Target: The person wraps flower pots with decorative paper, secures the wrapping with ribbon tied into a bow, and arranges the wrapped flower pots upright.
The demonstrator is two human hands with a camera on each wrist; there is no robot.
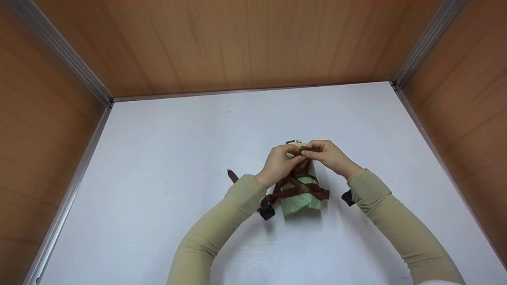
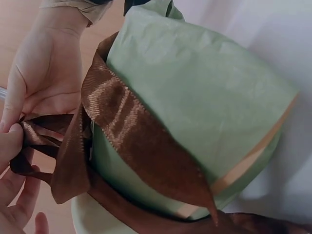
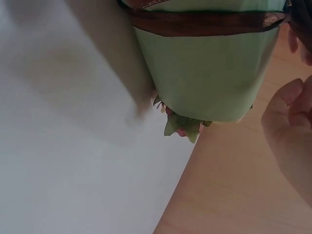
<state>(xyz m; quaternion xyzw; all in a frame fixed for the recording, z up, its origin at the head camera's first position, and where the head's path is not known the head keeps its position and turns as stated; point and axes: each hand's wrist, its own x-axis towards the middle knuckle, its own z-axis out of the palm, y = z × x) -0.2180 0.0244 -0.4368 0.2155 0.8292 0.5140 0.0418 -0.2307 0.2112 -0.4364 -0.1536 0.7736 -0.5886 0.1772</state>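
A bundle wrapped in green paper lies on the white table, with brown satin ribbon crossed around it. Red and green leafy bits peek out of one end of the wrap. My left hand pinches the ribbon between thumb and fingers above the bundle's far part. Right beside it, my right hand pinches the ribbon too, the fingertips of both hands almost meeting. In the left wrist view, gathered ribbon loops stand out from the wrap between the fingers.
A loose ribbon tail sticks out left of my left forearm. Small black items hang at both wrists. Wood-grain panels with metal corner strips enclose the white table at the back and sides.
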